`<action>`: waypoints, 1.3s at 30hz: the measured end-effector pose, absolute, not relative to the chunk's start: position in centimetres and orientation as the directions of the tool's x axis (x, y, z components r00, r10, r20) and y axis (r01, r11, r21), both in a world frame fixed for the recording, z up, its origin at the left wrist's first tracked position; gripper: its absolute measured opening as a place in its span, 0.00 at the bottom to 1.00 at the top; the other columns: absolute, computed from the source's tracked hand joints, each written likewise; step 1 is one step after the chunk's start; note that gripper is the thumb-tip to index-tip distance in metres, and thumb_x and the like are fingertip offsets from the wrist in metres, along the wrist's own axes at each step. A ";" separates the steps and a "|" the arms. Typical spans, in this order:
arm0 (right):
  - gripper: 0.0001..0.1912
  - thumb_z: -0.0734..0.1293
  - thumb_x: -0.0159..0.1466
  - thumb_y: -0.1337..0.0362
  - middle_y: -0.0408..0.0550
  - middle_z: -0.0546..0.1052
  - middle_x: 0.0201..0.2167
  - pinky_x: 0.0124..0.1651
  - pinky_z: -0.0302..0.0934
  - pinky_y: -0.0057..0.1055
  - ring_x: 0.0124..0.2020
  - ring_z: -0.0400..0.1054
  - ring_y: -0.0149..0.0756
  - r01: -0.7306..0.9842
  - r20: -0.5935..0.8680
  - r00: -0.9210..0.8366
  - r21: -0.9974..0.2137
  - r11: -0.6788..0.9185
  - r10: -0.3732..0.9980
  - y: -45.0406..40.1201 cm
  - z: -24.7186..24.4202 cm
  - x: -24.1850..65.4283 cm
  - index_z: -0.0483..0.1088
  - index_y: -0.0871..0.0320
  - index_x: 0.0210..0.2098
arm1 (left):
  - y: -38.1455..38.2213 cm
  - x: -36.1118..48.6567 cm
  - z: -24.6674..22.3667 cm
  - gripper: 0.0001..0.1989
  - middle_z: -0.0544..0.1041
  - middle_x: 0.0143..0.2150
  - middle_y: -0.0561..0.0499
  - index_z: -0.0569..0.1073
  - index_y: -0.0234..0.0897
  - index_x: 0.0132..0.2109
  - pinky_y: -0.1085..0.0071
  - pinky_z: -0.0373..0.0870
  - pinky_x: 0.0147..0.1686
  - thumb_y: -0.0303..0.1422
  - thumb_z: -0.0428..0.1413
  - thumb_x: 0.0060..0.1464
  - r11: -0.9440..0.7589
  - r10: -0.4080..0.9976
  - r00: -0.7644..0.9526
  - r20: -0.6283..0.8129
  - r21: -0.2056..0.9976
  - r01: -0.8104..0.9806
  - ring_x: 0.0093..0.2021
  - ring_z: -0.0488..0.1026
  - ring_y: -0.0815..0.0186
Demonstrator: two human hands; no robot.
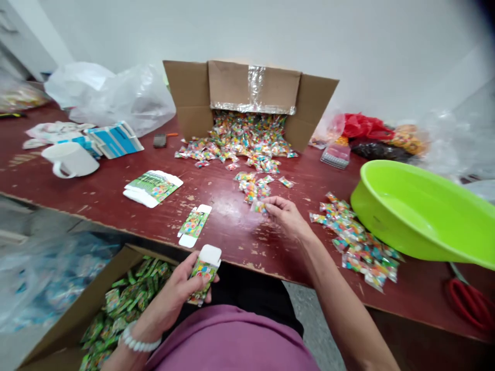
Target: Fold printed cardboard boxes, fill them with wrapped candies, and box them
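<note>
My left hand (185,288) is closed round a small green printed candy box (204,273), its white top flap standing up, held just off the table's front edge. Between thumb and fingers, my right hand (284,214) pinches a clear-wrapped candy packet (259,206) beside a small heap of candy packets (253,186). One flattened green carton (195,224) lies near the table edge, and a stack of flat cartons (153,187) rests farther back. Many more packets (249,135) spill from an open cardboard box (189,98) toward me.
At right stands a green basin (410,221) with a pile of packets (359,245) beside it and red-handled scissors (469,304) in front. A white mug (70,159) is at left. Below the table, a carton (69,314) holds filled green boxes (127,301).
</note>
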State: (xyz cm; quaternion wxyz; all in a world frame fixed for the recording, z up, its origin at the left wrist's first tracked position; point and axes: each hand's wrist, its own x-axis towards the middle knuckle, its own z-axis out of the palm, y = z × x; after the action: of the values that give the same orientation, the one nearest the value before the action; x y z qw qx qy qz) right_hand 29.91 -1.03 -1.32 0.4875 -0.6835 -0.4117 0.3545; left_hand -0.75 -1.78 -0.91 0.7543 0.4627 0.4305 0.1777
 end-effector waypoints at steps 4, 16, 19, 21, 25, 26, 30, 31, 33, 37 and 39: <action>0.20 0.74 0.55 0.56 0.43 0.78 0.32 0.29 0.61 0.26 0.27 0.69 0.30 -0.088 -0.083 0.150 -0.994 -0.070 0.985 -3.6 0.8 25.4 0.72 0.56 0.45 | -1.9 -0.1 -0.5 0.21 0.78 0.37 0.50 0.66 0.38 0.51 0.73 0.66 0.28 0.35 0.61 0.51 0.481 0.636 0.639 -0.433 0.870 0.110 0.26 0.73 0.69; 0.14 0.70 0.60 0.60 0.48 0.81 0.38 0.30 0.60 0.27 0.29 0.71 0.31 -0.034 -0.128 0.024 -0.991 -0.127 0.991 -5.2 1.9 22.8 0.72 0.57 0.45 | -3.0 0.2 0.5 0.20 0.74 0.38 0.51 0.67 0.37 0.53 0.72 0.72 0.29 0.28 0.59 0.52 0.439 0.626 0.710 -0.323 0.898 0.022 0.30 0.71 0.70; 0.12 0.68 0.63 0.60 0.49 0.81 0.40 0.35 0.64 0.30 0.34 0.73 0.33 0.030 -0.099 0.012 -0.995 -0.099 0.995 -5.5 2.0 22.5 0.72 0.57 0.45 | -3.1 0.1 0.3 0.19 0.75 0.38 0.50 0.67 0.37 0.52 0.72 0.72 0.30 0.28 0.58 0.53 0.435 0.615 0.723 -0.313 0.900 0.019 0.30 0.71 0.70; 0.11 0.67 0.65 0.60 0.49 0.81 0.40 0.42 0.66 0.33 0.40 0.75 0.36 0.050 -0.067 -0.024 -0.997 -0.066 0.997 -5.7 2.1 22.3 0.71 0.57 0.45 | -3.2 0.1 0.2 0.18 0.75 0.38 0.50 0.68 0.37 0.52 0.73 0.72 0.30 0.28 0.57 0.53 0.430 0.611 0.728 -0.310 0.902 0.023 0.30 0.71 0.70; 0.12 0.64 0.68 0.60 0.49 0.80 0.44 0.52 0.66 0.39 0.46 0.75 0.38 0.171 0.003 -0.168 -0.985 0.032 0.986 -6.3 2.4 21.6 0.71 0.55 0.49 | -3.2 0.2 0.1 0.17 0.74 0.40 0.51 0.69 0.38 0.52 0.73 0.72 0.30 0.28 0.58 0.54 0.420 0.621 0.731 -0.284 0.908 -0.004 0.30 0.71 0.71; 0.13 0.63 0.69 0.59 0.50 0.79 0.47 0.54 0.65 0.41 0.49 0.74 0.39 0.204 0.022 -0.193 -0.977 0.062 0.981 -6.4 2.5 21.4 0.71 0.54 0.51 | -3.3 0.3 0.1 0.18 0.75 0.40 0.51 0.69 0.38 0.52 0.73 0.72 0.30 0.28 0.58 0.54 0.419 0.625 0.729 -0.279 0.908 -0.011 0.30 0.71 0.71; 0.21 0.63 0.69 0.55 0.50 0.72 0.61 0.62 0.60 0.44 0.60 0.67 0.41 0.124 0.064 -0.099 -0.989 0.077 0.993 -6.6 2.8 21.1 0.65 0.49 0.61 | -3.5 0.3 -0.1 0.19 0.77 0.38 0.50 0.68 0.38 0.52 0.73 0.70 0.29 0.29 0.59 0.53 0.403 0.666 0.704 -0.246 0.913 -0.061 0.27 0.73 0.70; 0.22 0.64 0.69 0.54 0.50 0.71 0.61 0.62 0.59 0.45 0.60 0.66 0.41 0.072 0.043 -0.060 -0.996 0.047 0.997 -6.6 2.8 21.1 0.64 0.48 0.62 | -3.6 0.3 -0.2 0.18 0.77 0.38 0.50 0.68 0.37 0.52 0.73 0.70 0.29 0.30 0.59 0.53 0.395 0.684 0.695 -0.222 0.914 -0.097 0.27 0.74 0.69; 0.23 0.66 0.67 0.51 0.50 0.75 0.57 0.60 0.60 0.44 0.56 0.70 0.41 -0.037 -0.037 -0.008 -0.999 -0.038 0.999 -6.5 2.6 20.9 0.66 0.50 0.59 | -3.8 0.2 -0.1 0.17 0.78 0.36 0.48 0.69 0.36 0.50 0.72 0.70 0.28 0.36 0.59 0.55 0.381 0.723 0.672 -0.160 0.903 -0.196 0.26 0.75 0.67; 0.23 0.72 0.61 0.50 0.50 0.79 0.51 0.52 0.65 0.38 0.46 0.74 0.38 -0.280 -0.165 -0.041 -0.945 -0.170 0.985 -6.8 2.5 19.9 0.71 0.51 0.53 | -4.2 0.1 0.0 0.22 0.79 0.34 0.45 0.72 0.34 0.46 0.69 0.71 0.27 0.49 0.50 0.61 0.384 0.795 0.590 -0.143 0.872 -0.305 0.25 0.75 0.64; 0.22 0.74 0.59 0.52 0.49 0.79 0.50 0.50 0.66 0.35 0.45 0.74 0.36 -0.327 -0.170 -0.058 -0.928 -0.180 0.984 -6.8 2.6 19.0 0.72 0.52 0.51 | -4.3 0.1 -0.2 0.25 0.79 0.34 0.45 0.74 0.34 0.46 0.70 0.72 0.27 0.52 0.49 0.61 0.378 0.804 0.568 -0.176 0.888 -0.261 0.27 0.75 0.64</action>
State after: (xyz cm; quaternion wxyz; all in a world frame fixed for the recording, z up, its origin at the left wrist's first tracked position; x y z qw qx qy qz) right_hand 19.05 -6.84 2.60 0.5229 -0.4444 -0.3697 0.6265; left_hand 0.10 -4.30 -0.20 0.7699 0.4374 0.3104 0.3458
